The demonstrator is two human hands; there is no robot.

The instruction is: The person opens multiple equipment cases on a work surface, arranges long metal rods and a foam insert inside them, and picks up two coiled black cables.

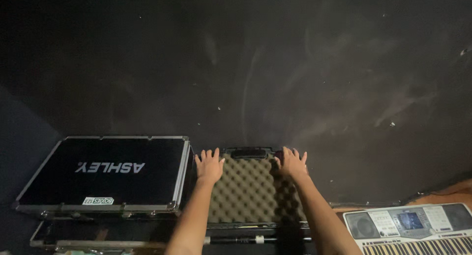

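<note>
Two hands are counted — a left hand (209,165) and a right hand (291,163). One open foam-lined case (250,191) is seen, with one carry handle (250,153) on its far edge. One black flight case (105,175) with metal edging is counted, and one flat metal-edged case (98,235) beneath it. One electronic keyboard (413,228) is counted — and one dark rod (246,240) at the near edge.

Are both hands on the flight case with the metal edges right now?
No: the left hand and right hand both rest on the foam-lined lid of the open case; the metal-edged flight case sits untouched beside them.
</note>
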